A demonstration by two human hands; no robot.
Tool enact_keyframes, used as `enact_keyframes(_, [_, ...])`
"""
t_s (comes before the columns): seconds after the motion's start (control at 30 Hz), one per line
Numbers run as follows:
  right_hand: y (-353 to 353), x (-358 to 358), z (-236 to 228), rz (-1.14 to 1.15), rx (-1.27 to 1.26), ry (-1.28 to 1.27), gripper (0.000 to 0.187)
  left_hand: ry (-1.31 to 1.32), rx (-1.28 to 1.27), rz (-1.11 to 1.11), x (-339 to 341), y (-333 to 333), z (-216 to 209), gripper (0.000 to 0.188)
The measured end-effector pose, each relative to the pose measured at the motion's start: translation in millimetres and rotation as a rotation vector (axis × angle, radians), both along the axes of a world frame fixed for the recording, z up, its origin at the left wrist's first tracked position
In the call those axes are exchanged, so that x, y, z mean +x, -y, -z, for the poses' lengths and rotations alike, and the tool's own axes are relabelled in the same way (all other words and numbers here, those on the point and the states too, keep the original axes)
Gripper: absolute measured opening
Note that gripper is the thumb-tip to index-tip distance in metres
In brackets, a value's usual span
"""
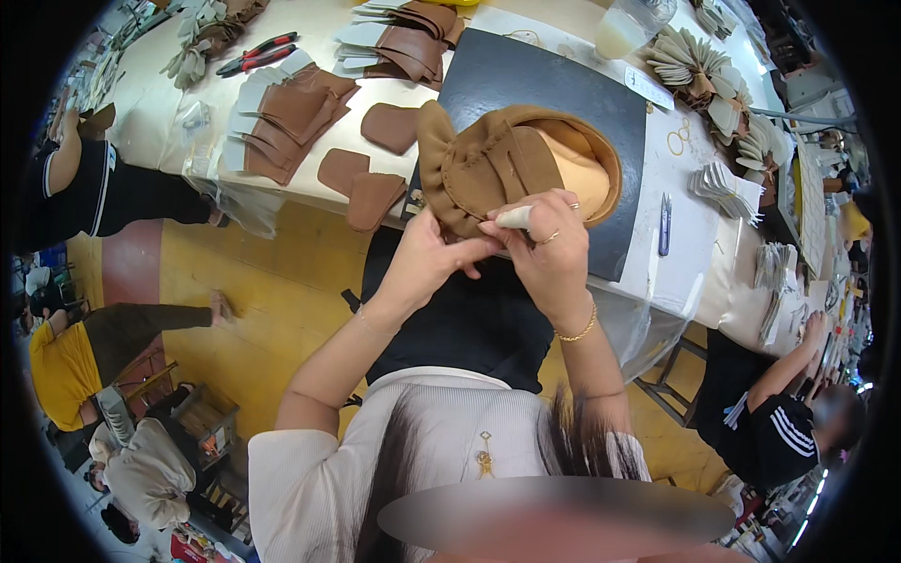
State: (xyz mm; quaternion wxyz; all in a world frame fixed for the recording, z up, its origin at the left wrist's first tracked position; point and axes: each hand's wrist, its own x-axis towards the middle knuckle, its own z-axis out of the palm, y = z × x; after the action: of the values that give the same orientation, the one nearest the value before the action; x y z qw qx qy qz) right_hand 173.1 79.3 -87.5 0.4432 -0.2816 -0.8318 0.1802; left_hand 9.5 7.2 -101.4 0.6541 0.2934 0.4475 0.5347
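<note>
A brown, pouch-like leather piece with a gathered rim and a tan inside lies tilted at the near edge of a black mat. On its near left side, my left hand has its thumb and fingers closed on the gathered rim. Close beside it, my right hand pinches at the same rim. A white cover sits on one of its fingers, and rings show on others. Whether the right fingertips hold anything small, such as a needle, cannot be made out.
Flat brown leather pieces and layered stacks lie left of the mat, with red-handled pliers beyond. Blue snips, white bundles and a cloudy plastic container are to the right. Co-workers are at both sides.
</note>
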Motion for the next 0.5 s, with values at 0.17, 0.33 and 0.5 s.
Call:
enact_keyframes(0.17, [7, 9, -25, -0.070, 0.152, -0.038, 0.024, -0.138, 0.056, -0.063, 16, -14, 1, 0.030])
enact_keyframes(0.33, [8, 9, -43, -0.034, 0.150, -0.105, 0.027, -0.089, 0.179, -0.089, 13, -22, -11, 0.030])
enact_keyframes(0.5, [7, 1, -3, -0.018, 0.017, -0.141, 0.027, 0.082, 0.041, -0.094, 17, -26, -3, 0.024])
